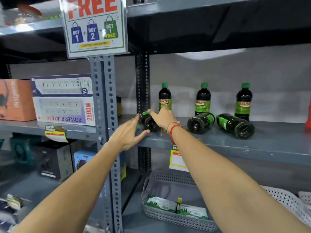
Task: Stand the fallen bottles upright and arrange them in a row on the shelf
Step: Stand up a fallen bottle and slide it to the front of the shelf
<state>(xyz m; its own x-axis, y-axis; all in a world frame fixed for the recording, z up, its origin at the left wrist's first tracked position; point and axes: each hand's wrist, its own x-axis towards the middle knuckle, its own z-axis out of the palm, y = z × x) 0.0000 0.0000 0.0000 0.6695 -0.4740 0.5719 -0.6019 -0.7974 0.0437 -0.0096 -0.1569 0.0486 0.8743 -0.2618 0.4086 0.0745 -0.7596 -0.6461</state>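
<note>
On the grey shelf (218,142) stand three dark bottles with green caps and green labels: one on the left (165,96), one in the middle (202,100), one on the right (243,101). Three more lie on their sides: the leftmost (148,121), the middle one (200,122) and the right one (235,125). My right hand (164,118) rests on top of the leftmost fallen bottle, fingers spread over it. My left hand (129,133) is open just left of that bottle, fingertips at its base; whether it touches is unclear.
A perforated grey upright (107,98) with a "FREE" promotion sign (96,26) stands left of the bottles. Power strip boxes (65,100) fill the left shelf. Below sit a grey basket (170,214) and a white basket (289,204). A red object (308,118) is at the right edge.
</note>
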